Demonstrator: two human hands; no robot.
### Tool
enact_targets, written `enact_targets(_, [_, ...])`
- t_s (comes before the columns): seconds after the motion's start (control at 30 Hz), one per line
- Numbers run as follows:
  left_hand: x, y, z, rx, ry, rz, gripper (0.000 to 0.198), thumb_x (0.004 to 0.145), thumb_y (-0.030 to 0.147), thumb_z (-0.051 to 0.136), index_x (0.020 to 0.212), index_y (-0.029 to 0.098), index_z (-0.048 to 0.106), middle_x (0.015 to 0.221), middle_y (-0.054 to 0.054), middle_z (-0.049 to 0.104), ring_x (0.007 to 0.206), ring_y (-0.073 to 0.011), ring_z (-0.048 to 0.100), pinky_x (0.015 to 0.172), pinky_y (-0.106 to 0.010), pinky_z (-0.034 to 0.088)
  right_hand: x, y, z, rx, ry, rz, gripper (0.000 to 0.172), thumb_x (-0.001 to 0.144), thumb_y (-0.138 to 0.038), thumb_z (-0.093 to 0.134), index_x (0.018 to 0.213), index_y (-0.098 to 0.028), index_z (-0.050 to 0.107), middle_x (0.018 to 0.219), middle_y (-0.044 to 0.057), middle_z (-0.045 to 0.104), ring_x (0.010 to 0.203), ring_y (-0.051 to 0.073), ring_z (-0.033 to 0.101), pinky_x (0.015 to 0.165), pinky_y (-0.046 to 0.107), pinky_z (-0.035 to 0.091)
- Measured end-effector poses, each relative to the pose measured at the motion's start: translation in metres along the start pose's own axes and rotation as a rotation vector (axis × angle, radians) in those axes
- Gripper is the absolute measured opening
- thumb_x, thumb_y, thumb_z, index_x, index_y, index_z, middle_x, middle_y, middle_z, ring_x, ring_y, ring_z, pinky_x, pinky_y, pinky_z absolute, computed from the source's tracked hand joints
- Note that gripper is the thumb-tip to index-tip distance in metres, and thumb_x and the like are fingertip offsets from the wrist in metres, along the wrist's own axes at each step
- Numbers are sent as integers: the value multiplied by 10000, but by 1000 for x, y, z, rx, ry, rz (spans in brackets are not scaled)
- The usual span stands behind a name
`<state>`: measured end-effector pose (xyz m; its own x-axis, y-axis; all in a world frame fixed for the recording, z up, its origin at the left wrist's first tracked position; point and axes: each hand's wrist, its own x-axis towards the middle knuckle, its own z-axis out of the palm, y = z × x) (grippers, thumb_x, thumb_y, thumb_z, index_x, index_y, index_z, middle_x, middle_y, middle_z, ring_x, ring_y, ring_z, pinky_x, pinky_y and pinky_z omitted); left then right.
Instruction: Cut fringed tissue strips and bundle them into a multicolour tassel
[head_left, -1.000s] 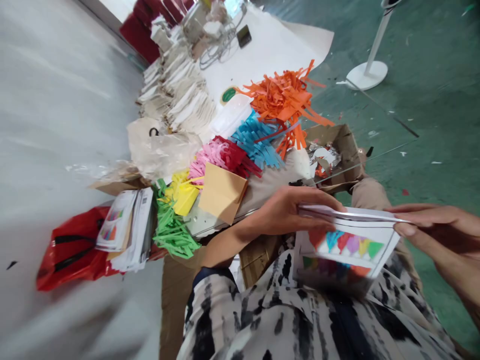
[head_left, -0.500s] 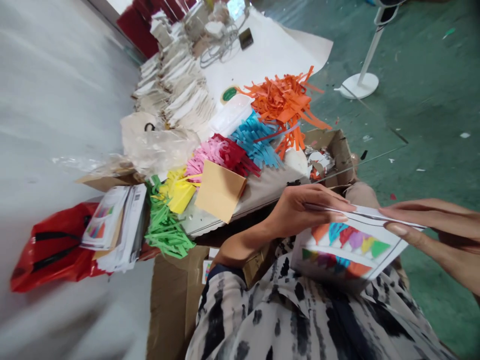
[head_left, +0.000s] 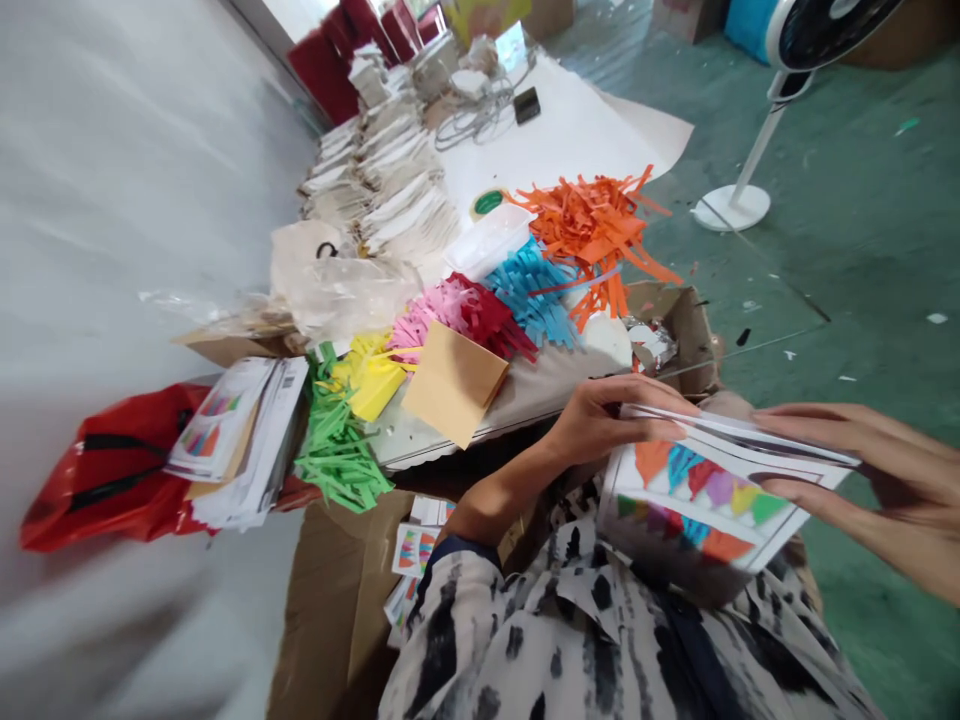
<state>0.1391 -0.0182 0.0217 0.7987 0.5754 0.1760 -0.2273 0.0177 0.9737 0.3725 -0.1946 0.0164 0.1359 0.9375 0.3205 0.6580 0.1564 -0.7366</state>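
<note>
My left hand (head_left: 619, 425) and my right hand (head_left: 877, 470) both hold a folded white paper card printed with rows of coloured triangular bunting (head_left: 694, 495), up in front of my black-and-white tie-dye shirt (head_left: 525, 640). The grip is narrow on both sides. My left fingers (head_left: 656, 410) curl over the card's upper folded edge, and my right fingers (head_left: 814, 425) lie along the same edge, with my right thumb (head_left: 795, 490) pressed against the printed face.

Just past my left hand, a long pale board with a scalloped edge (head_left: 510, 405) carries heaps of fringed paper strips: green (head_left: 334, 450), yellow (head_left: 367, 390), pink (head_left: 427, 335), dark red (head_left: 487, 330), sky blue (head_left: 532, 295) and orange (head_left: 592, 225). A square of brown kraft paper (head_left: 454, 385) lies on the board between the yellow and the dark red strips. A clear plastic tub (head_left: 491, 240) sits beside the orange heap, and an open cardboard box holding foil scraps (head_left: 675, 330) stands near my left fingers. Further left are a stack of printed sheets (head_left: 240, 440) and a red plastic bag (head_left: 97, 470). Rows of folded cream cloth bags (head_left: 382, 170) lie beyond the strips.
</note>
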Motion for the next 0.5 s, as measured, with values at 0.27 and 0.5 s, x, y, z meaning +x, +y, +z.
enact_targets(0.27, [-20, -43, 0, -9, -6, 41, 316, 730, 332, 941, 979, 161, 848, 1036, -124, 805, 1025, -219, 758, 970, -372, 606, -8, 11, 14, 66, -76, -8, 304, 911, -316, 740, 1211, -360, 768, 1213, -6, 788, 1046, 199, 745, 921, 317, 576])
enact_targets(0.5, [-33, -36, 12, -13, 45, -60, 471, 722, 405, 941, 1074, 119, 816, 1133, -161, 802, 1084, -253, 764, 976, -401, 618, -21, 8, 14, 14, -15, 60, 269, 872, -384, 771, 1139, -394, 805, 1180, -31, 798, 1081, 210, 755, 1136, 370, 511])
